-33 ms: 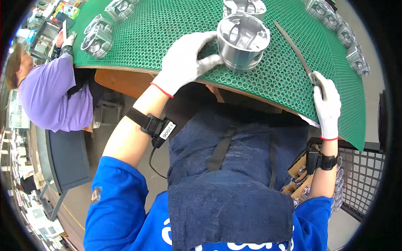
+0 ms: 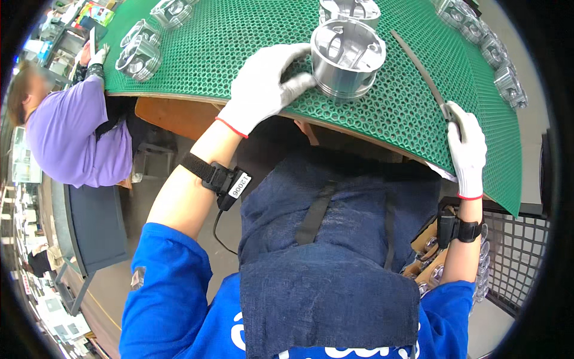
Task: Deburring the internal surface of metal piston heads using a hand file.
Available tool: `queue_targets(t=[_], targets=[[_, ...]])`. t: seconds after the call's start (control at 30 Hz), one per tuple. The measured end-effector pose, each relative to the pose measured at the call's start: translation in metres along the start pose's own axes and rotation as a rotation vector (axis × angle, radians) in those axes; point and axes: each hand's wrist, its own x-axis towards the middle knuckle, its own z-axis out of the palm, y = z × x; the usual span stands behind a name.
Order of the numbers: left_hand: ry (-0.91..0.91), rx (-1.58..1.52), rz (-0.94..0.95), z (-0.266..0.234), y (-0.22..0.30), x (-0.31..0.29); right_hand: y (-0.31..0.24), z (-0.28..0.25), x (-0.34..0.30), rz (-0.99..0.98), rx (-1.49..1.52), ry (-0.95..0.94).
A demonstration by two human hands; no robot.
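A silver metal piston stands open side up on a green perforated mat. My left hand, in a white glove, grips the piston's left side with thumb and fingers. A long thin dark strip lies on the mat to the right of the piston. My right hand, also gloved, is closed over the strip's near end at the mat's front edge. Both wrists carry black bands. A dark blue apron covers my front.
More silver pistons stand on the mat: one behind, two at the left, several at the right. A person in a purple top works at the left. A wire basket holds parts by my right hip.
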Motion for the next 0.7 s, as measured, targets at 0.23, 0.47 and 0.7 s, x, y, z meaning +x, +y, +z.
queue_targets(t=[0.23,0.47,0.7], targets=[[0.307,0.154,-0.067,-0.013,0.013,-0.06,0.004,0.001,-0.001,0.024,0.073,0.019],[-0.5,0.576,-0.443,-0.047,0.054,-0.16,-0.002,0.002,0.003,-0.006,0.121,0.05],[-0.552,0.432,-0.546,-0.047,0.081,-0.219,0.011,0.003,-0.005,0.053,0.078,-0.138]])
